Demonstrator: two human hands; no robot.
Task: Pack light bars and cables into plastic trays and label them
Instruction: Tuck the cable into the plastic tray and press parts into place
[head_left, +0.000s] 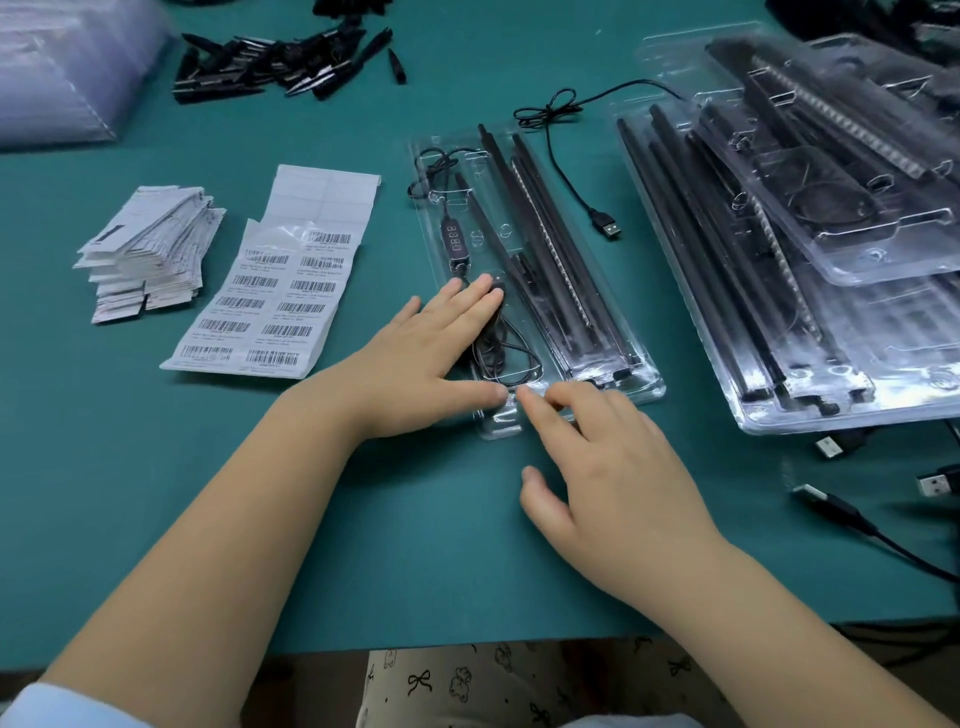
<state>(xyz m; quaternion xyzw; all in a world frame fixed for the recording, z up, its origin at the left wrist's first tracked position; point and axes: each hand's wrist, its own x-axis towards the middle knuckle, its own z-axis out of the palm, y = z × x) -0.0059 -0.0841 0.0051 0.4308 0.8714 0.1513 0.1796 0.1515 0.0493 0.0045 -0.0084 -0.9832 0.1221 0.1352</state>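
Teal counter (156, 467), black parts, clear plastic

The clear plastic tray (644, 384) holds black light bars (524, 218), one with a pale dotted strip, and a black cable (506, 358). The label sheet (270, 306) is white with black barcodes; the card stack (145, 249) is white with grey print. Cream fabric (493, 686) at the counter's near edge bears small black bows and flowers.

Light: bright, even, coming from overhead.
Shadows: lying soft and thin under both forearms.
Glare: white glints showing on the stacked trays (810, 249) right of the hands.
Blur: bags (57, 73) at far left smearing.
Distortion: table (260, 493) edge bending slightly toward the frame borders.
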